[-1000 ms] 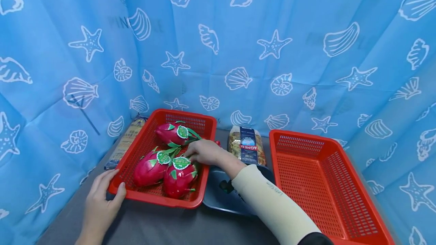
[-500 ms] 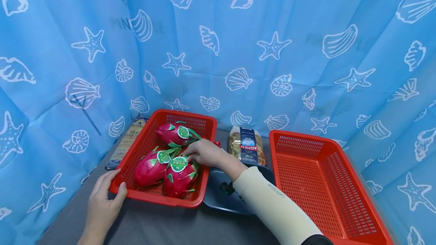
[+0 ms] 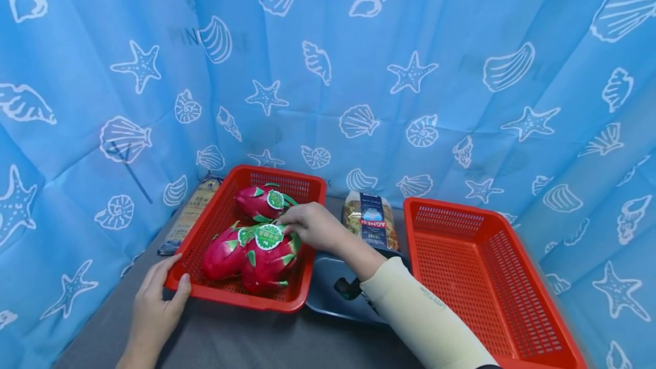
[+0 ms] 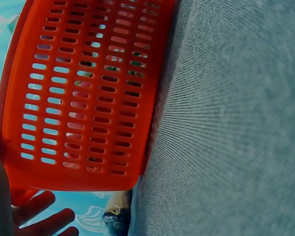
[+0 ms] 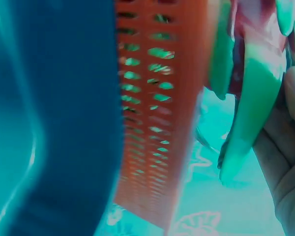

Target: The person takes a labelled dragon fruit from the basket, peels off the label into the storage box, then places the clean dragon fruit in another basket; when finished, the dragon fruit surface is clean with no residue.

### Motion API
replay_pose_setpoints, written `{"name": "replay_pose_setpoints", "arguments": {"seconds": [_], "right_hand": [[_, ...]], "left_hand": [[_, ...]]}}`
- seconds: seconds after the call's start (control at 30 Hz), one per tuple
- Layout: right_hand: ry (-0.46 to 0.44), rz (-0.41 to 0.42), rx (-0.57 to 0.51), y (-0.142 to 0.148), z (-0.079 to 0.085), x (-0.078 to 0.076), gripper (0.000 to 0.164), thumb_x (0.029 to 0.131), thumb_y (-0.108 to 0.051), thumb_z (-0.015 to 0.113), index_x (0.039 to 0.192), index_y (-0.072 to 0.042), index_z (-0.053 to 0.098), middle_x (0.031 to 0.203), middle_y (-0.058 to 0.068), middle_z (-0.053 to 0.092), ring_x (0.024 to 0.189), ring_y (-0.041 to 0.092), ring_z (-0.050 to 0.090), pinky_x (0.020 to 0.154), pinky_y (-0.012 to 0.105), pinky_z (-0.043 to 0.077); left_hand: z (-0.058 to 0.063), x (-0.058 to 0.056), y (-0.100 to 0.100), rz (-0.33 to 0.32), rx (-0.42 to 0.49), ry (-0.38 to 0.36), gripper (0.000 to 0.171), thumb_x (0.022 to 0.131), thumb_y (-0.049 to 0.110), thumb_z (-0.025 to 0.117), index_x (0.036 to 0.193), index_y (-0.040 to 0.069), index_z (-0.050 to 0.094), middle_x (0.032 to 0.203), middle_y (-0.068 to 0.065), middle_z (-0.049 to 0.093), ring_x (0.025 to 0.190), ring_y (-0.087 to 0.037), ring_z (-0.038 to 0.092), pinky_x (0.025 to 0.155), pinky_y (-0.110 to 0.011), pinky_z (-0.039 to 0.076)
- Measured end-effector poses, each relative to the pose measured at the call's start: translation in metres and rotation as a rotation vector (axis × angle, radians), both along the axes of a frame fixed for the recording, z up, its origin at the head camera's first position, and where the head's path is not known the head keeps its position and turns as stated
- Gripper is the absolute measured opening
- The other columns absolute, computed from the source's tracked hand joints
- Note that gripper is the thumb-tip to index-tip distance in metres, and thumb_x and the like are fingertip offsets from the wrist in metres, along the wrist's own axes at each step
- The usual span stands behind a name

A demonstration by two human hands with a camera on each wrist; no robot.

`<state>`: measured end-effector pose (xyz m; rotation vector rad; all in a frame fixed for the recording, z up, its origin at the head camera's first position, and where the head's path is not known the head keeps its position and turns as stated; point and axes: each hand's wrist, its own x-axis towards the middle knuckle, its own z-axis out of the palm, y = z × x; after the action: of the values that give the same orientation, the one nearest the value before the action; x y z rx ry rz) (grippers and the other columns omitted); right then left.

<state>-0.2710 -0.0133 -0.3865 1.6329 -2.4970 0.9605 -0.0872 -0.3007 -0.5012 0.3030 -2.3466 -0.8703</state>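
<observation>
In the head view my right hand [image 3: 310, 224] grips the leafy top of a front dragon fruit [image 3: 263, 266], pink-red with a round green-and-white sticker. Green scales [image 5: 250, 108] of that fruit hang beside the fingers in the right wrist view, close to the basket wall. Another stickered dragon fruit [image 3: 222, 255] lies to its left, and one more dragon fruit [image 3: 256, 203] is farther back, all in the left red basket [image 3: 233, 298]. My left hand [image 3: 156, 306] holds this basket's front left corner, thumb at the rim; its fingers [image 4: 42, 204] show past the corner in the left wrist view.
A second red basket [image 3: 451, 249] stands on the right. Between the baskets is a dark blue-grey tray [image 3: 328, 283] with a black object [image 3: 348, 288], partly under my forearm. Behind it stands an Agnesi pasta bag [image 3: 371, 218]. A long pasta packet [image 3: 192, 215] lies left of the left basket.
My right hand has risen slightly, and the dragon fruit in its grip has tilted and shifted up with it. My left hand has stayed on the basket corner.
</observation>
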Motion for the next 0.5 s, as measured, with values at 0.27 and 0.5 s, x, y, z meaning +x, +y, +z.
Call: {"name": "replay_pose_setpoints", "arguments": {"seconds": [0.27, 0.5], "right_hand": [[-0.006, -0.088, -0.202, 0.019, 0.024, 0.022, 0.015, 0.094, -0.004, 0.073, 0.107, -0.008, 0.079, 0.107, 0.003, 0.075, 0.094, 0.01, 0.067, 0.08, 0.023, 0.056], [-0.05, -0.139, -0.313, 0.045, 0.049, 0.049, 0.016, 0.094, -0.003, 0.073, 0.107, -0.008, 0.079, 0.108, 0.002, 0.074, 0.093, 0.011, 0.065, 0.075, 0.027, 0.058]], "left_hand": [[0.002, -0.001, 0.003, -0.014, -0.003, 0.007, 0.049, 0.094, 0.017, 0.07, 0.14, 0.003, 0.057, 0.133, -0.02, 0.057, 0.114, -0.037, 0.058, 0.085, -0.062, 0.051], [0.0, 0.0, 0.002, 0.002, 0.014, -0.008, 0.049, 0.094, 0.019, 0.071, 0.14, 0.006, 0.058, 0.133, -0.018, 0.058, 0.113, -0.034, 0.058, 0.086, -0.024, 0.054]]}}
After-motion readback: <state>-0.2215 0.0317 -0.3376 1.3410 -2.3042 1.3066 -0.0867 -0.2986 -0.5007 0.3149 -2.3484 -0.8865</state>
